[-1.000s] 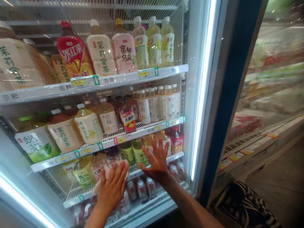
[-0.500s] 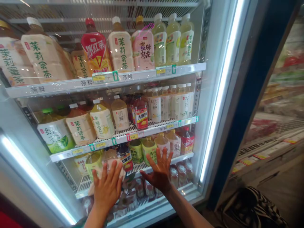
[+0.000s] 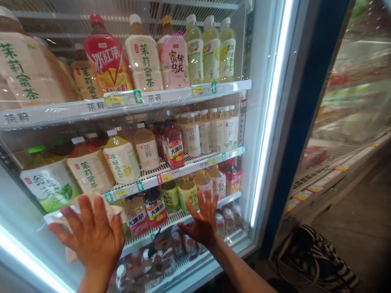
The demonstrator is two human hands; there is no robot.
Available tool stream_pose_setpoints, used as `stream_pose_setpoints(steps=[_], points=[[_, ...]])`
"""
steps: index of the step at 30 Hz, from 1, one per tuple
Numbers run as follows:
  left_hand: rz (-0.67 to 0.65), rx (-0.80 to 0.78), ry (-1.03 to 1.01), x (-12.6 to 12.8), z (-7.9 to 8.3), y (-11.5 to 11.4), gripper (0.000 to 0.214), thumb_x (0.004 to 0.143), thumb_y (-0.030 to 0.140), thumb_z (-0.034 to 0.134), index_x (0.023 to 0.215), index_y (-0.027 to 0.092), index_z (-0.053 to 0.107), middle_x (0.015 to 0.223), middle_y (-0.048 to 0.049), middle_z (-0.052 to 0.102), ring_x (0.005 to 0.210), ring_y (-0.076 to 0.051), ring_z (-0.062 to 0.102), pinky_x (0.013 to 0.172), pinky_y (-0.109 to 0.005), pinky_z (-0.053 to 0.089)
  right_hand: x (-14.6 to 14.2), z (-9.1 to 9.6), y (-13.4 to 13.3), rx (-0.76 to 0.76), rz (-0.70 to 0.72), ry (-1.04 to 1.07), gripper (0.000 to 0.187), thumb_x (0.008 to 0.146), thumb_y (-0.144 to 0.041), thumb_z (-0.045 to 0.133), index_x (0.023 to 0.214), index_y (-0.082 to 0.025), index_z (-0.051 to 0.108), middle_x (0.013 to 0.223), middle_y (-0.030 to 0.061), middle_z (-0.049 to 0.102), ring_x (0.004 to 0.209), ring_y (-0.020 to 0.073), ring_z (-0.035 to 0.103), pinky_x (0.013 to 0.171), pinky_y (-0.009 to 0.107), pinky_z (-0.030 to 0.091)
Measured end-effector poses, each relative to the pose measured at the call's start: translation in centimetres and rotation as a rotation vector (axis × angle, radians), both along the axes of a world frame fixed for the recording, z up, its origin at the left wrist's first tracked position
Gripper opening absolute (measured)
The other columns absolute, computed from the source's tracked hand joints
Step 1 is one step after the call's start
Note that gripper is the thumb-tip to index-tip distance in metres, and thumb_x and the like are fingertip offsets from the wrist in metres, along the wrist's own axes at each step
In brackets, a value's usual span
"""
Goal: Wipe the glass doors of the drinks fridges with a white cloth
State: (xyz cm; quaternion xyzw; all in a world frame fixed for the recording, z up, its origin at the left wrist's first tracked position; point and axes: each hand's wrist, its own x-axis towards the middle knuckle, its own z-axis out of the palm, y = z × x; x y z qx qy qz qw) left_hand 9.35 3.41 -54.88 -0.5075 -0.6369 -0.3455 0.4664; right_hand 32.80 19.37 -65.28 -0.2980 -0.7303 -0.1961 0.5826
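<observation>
My left hand (image 3: 91,238) lies with stretched fingers over a pale beige cloth (image 3: 114,211), pressing it flat against the glass door of a lit drinks cooler. Parts of the cloth show above and beside the fingers; the palm hides the rest. My right hand (image 3: 201,221) is farther right, fingers spread, with no object in it. It looks to rest on the glass, though the contact is hard to see. Behind the left fingers stands a green tea bottle (image 3: 50,179). Near the right fingertips, behind the glass, are a green-labelled bottle (image 3: 187,193) and pink-labelled bottles (image 3: 203,183).
Bottled drinks fill several shelves, with a price-tagged shelf edge (image 3: 128,99) across the upper part. A bright light strip (image 3: 271,110) and a dark blue frame (image 3: 301,101) run along the right. Beyond stands another display case (image 3: 345,134). A black-and-white striped bag (image 3: 317,260) sits on the floor.
My left hand has moved left and nearer with the cloth beneath it, uncovering bottles on the lower shelf. My right hand keeps nearly its place. The view has shifted slightly.
</observation>
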Motion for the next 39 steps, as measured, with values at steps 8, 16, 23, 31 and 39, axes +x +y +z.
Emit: stream_pose_setpoints(steps=[8,16,23,31,39], points=[[-0.046,-0.066,0.013,2.3,-1.6,0.6,0.084,0.09,0.029,0.059,0.161,0.029,0.015,0.171,-0.0024,0.01,0.159,-0.021,-0.006,0.126,-0.054,-0.013,-0.1,0.4,-0.3,-0.005,0.015,0.005,0.069,0.089,-0.062,0.06,0.15,-0.033,0.044,0.16,0.0134,0.041,0.151,0.0483,0.027,0.118,0.081,0.014],[0.006,0.004,0.035,3.7,-0.5,2.2,0.079,0.094,0.03,0.054,0.161,0.023,0.012,0.169,-0.0061,0.009,0.158,-0.03,-0.003,0.126,-0.066,-0.005,0.0,0.2,-0.5,-0.05,0.049,0.014,0.062,0.093,-0.061,0.057,0.148,-0.035,0.047,0.161,0.0107,0.039,0.153,0.0437,0.025,0.12,0.078,0.012],[0.017,0.007,0.051,4.1,3.8,2.7,0.085,0.092,0.032,0.058,0.162,0.025,0.01,0.17,-0.0049,0.006,0.157,-0.03,-0.008,0.127,-0.065,-0.005,-0.1,-0.1,-0.1,0.014,0.068,0.035,0.059,0.093,-0.063,0.056,0.141,-0.03,0.056,0.163,0.0118,0.035,0.154,0.0478,0.02,0.119,0.08,0.011],[-0.092,-0.13,0.299,5.8,1.3,3.2,0.078,0.092,0.031,0.057,0.161,0.025,0.021,0.166,0.0001,0.022,0.158,-0.018,0.006,0.132,-0.046,-0.004,0.2,0.6,-0.4,0.042,0.081,0.019,0.063,0.096,-0.058,0.054,0.151,-0.027,0.048,0.169,0.0125,0.024,0.155,0.0469,0.015,0.122,0.076,0.009],[-0.015,-0.024,0.193,5.9,6.5,4.0,0.081,0.094,0.033,0.053,0.162,0.018,0.011,0.17,-0.0065,0.007,0.158,-0.027,-0.004,0.13,-0.058,-0.006,0.3,0.8,-0.7,0.015,0.093,0.008,0.066,0.096,-0.054,0.057,0.155,-0.029,0.042,0.169,0.0122,0.023,0.156,0.0436,0.013,0.123,0.072,0.007]])
